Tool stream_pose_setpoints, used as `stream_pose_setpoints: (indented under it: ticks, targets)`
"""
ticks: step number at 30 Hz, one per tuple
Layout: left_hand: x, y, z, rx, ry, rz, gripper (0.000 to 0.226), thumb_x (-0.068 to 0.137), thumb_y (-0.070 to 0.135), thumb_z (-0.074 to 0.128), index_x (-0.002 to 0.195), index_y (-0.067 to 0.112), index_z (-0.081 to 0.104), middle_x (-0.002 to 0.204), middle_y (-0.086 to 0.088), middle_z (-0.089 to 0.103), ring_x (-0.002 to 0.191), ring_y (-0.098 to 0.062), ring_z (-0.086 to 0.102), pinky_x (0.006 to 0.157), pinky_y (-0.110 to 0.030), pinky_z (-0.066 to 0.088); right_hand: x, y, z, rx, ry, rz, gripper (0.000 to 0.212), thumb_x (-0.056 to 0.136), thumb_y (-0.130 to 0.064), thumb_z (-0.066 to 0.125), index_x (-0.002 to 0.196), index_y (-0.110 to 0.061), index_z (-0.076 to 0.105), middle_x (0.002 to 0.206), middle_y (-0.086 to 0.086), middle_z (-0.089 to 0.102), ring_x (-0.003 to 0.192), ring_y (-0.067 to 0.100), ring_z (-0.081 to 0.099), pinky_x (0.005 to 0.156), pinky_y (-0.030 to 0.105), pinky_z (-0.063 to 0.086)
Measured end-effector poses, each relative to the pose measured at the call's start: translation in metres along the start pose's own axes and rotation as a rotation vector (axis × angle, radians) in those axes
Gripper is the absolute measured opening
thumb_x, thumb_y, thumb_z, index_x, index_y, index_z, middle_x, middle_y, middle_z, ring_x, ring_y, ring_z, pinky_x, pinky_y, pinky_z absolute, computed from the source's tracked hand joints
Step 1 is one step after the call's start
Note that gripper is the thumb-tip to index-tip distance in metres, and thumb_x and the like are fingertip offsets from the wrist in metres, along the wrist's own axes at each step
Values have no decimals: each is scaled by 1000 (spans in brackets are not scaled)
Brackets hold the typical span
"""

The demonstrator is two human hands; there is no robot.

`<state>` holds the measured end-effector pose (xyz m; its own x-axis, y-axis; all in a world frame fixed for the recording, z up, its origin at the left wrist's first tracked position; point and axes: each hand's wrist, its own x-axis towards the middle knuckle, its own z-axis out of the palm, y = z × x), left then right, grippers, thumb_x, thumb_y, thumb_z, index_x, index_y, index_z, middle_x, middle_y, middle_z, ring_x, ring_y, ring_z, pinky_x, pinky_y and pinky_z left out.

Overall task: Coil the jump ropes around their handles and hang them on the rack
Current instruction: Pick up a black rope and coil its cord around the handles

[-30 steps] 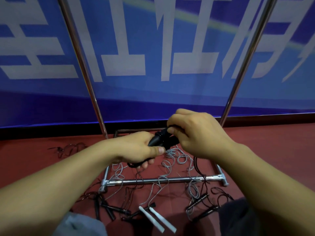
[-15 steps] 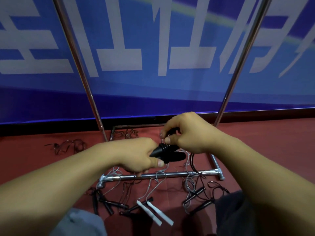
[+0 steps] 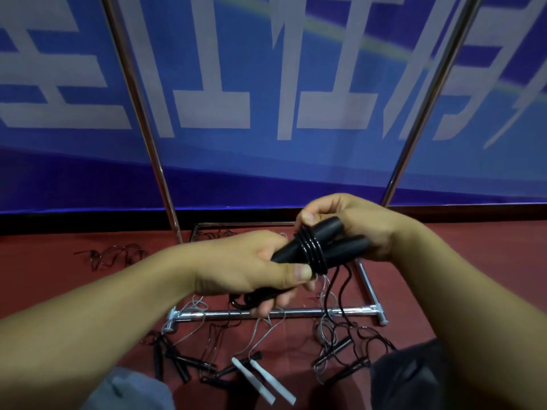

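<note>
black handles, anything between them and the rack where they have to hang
Nothing visible blocks the way. Both hands, left hand and right hand, grip the black handles in front of the rack, between its posts. The rope trails down to the floor. The hanging bar is out of view.

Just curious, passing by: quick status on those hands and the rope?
Left hand, right hand both grip black handles. Several rope turns wound on. Rack bare; more ropes on floor.
</note>
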<state>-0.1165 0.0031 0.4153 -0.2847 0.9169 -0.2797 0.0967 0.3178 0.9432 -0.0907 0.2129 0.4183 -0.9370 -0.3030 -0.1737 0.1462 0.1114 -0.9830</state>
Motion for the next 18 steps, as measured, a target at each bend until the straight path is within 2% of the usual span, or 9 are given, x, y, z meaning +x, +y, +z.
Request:
stream_pose_setpoints:
  ticks: [3,6,8,11,14,16,18]
  targets:
    - [1,3,0,-158,57,84,29,95,35,59,103,6,58,66,0,58,48,-8,55,48,-19,46,4,2,0,-66,5,-37,22,91,-10,59,73,-9,70,63,6,61,58,14,50,55,25,39]
    - [3,6,-1,-339,173,123,34,89,40,63,100,8,59,64,-1,56,46,-9,51,45,-21,44,9,5,-1,-91,56,-46,19,89,-9,54,90,7,65,63,6,59,58,18,40,53,26,32]
    - [6,6,-1,-411,293,109,31,89,38,60,98,8,59,63,-2,55,45,-10,49,43,-21,43,12,8,-3,-45,92,-37,18,91,-15,58,83,1,62,67,7,55,54,14,36,54,28,28]
    - [9,6,-1,-401,439,65,28,93,33,55,99,6,60,63,-2,56,45,-11,49,42,-23,42,15,10,-4,-62,137,-20,26,99,-23,55,78,-11,62,68,7,50,50,12,35,55,29,27]
    - [11,3,-4,-347,528,32,26,99,29,53,100,5,61,65,-1,60,46,-12,52,43,-24,44,16,9,-4,-123,193,-19,30,101,-26,53,85,-4,65,62,3,50,52,13,37,54,27,30]
    - [12,2,-6,-309,571,9,26,100,30,54,100,5,63,67,0,62,48,-13,55,45,-25,46,17,8,-4,-189,250,-5,42,97,-35,57,89,5,64,61,2,50,56,15,40,56,28,36]
    - [13,2,-7,-299,606,-11,26,100,30,54,99,6,63,67,0,61,50,-13,57,45,-26,48,17,10,-6,-289,303,7,45,93,-47,60,81,-3,66,61,0,51,60,16,44,64,34,42]
